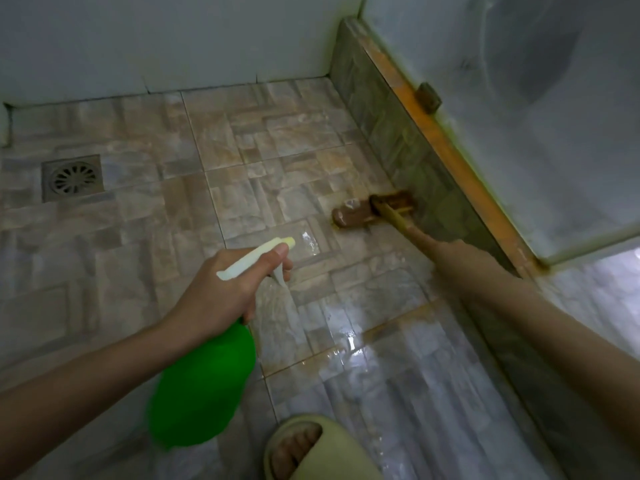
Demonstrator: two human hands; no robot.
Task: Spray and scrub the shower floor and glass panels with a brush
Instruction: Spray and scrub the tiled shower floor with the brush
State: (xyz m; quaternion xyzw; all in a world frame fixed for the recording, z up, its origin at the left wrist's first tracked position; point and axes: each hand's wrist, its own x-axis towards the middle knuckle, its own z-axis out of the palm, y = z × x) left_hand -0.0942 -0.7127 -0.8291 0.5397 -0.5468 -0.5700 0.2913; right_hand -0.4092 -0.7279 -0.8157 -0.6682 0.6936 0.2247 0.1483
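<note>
My left hand (228, 289) grips the neck of a green spray bottle (204, 386) with a pale trigger head, its nozzle aimed down at the stone-pattern tiled shower floor (138, 237). My right hand (460, 261), blurred, holds the wooden handle of a long brush (374, 211). The brown brush head lies on the floor against the low tiled curb (391, 133) at the right. Above the curb stands the frosted glass panel (519, 98) in an orange-stained frame.
A square metal drain (72, 178) sits in the floor at the left. White walls close the back. Wet, shiny tiles (346, 341) spread in front of my foot in a beige slipper (311, 448) at the bottom edge.
</note>
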